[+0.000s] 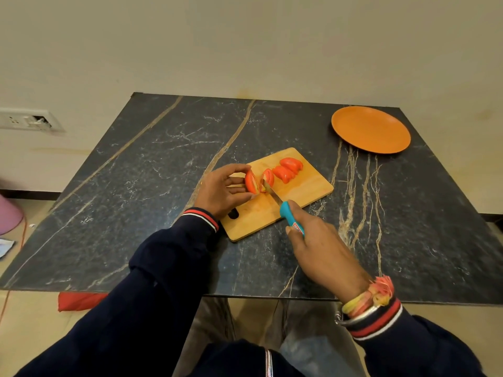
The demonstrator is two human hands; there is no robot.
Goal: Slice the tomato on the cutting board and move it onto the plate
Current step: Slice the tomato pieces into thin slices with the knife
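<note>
A wooden cutting board (307,186) lies in the middle of the dark marble table. My left hand (221,190) pinches the remaining piece of tomato (251,182) on the board's left part. My right hand (321,246) grips a knife with a teal handle (291,217); its blade (272,193) sits between that piece and a freshly cut slice (268,176). Several cut slices (288,168) lie further right on the board. The orange plate (370,129) stands at the table's far right, with nothing on it.
The dark marble table (152,186) stands against a cream wall. A wall socket (30,119) is at the left. A red object (81,300) lies on the floor under the table's near edge, and a pink object (8,213) sits at the far left.
</note>
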